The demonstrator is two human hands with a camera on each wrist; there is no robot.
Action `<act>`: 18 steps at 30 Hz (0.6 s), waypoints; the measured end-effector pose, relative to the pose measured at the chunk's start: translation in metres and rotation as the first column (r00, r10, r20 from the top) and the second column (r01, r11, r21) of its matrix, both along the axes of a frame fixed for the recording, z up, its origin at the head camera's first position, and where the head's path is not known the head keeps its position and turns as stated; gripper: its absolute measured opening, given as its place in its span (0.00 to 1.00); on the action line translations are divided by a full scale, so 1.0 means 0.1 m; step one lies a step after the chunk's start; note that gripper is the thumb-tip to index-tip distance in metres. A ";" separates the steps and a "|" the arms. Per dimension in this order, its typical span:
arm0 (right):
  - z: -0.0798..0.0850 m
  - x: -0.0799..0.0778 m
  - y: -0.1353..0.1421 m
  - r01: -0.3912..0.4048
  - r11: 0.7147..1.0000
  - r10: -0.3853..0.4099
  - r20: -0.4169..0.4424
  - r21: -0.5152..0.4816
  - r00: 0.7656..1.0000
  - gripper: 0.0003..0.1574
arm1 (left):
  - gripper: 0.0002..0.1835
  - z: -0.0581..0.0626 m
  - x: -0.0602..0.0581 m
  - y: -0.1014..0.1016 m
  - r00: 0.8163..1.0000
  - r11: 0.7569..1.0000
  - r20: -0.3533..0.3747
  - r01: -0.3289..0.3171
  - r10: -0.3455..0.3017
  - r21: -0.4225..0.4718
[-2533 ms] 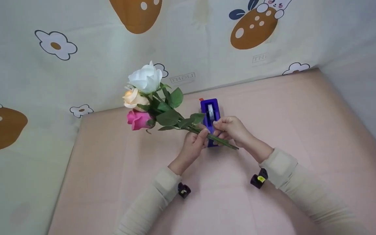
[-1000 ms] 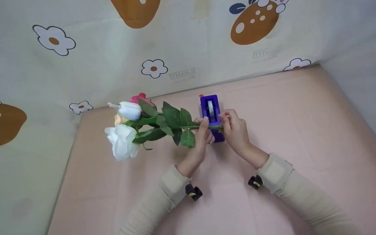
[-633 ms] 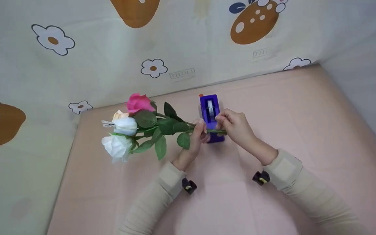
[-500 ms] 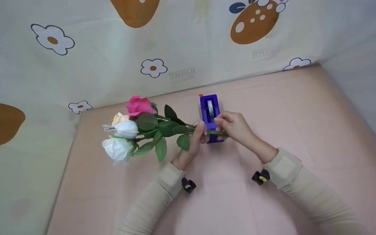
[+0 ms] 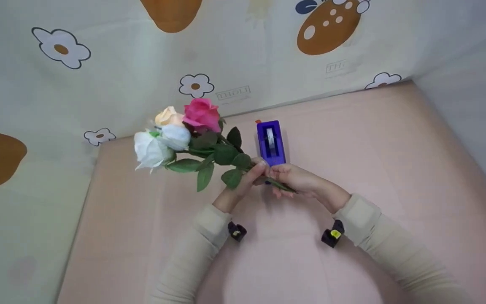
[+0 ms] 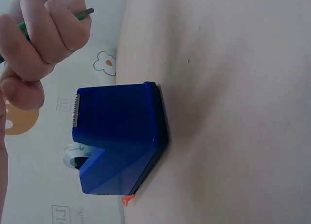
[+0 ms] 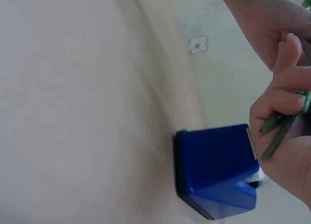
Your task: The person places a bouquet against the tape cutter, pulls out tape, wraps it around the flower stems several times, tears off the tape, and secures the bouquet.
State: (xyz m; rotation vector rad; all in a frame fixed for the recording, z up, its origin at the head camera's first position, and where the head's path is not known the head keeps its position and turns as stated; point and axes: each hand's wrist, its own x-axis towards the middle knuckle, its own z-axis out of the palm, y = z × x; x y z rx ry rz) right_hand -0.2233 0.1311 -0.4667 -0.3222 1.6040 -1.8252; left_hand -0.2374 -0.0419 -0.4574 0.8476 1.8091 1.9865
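A bunch of several roses slants up and left in the head view: a pink rose (image 5: 201, 115), a peach rose (image 5: 169, 117) and two white ones, the larger white rose (image 5: 151, 148) outermost. My left hand (image 5: 245, 179) grips the green stems (image 7: 277, 136) just below the leaves (image 5: 225, 155). Close beside it, my right hand (image 5: 304, 180) curls its fingers round the lower stems, whose cut ends stick out past its palm in the right wrist view. Behind the hands stands a blue tape dispenser (image 5: 270, 141) holding a tape roll (image 6: 77, 155); the hands partly cover its near end.
A pale pink cloth (image 5: 395, 169) covers the table. A printed curtain (image 5: 264, 55) hangs along the back and sides. On the dispenser, a serrated cutter (image 6: 76, 110) faces up and an orange tab (image 5: 258, 121) sticks out at its far end.
The bunch has turned, and its heads have swung up towards the back; the pink rose is now uppermost. My right hand has come down and left, closer to the left hand.
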 end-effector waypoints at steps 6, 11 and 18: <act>-0.06 0.05 -0.08 0.145 0.989 -0.145 0.007 -0.011 0.989 0.11 | 0.29 -0.04 -0.03 -0.01 0.999 1.000 0.030 -0.015 0.016 -0.014; -0.05 0.05 -0.11 0.436 0.898 -0.409 -0.250 0.065 0.878 0.10 | 0.25 -0.10 0.01 0.11 0.989 0.987 0.117 -0.106 0.092 0.118; 0.02 0.03 -0.02 0.782 0.612 -0.188 -0.938 0.121 0.293 0.10 | 0.20 -0.01 0.22 0.39 0.873 0.904 0.417 -0.367 0.253 0.218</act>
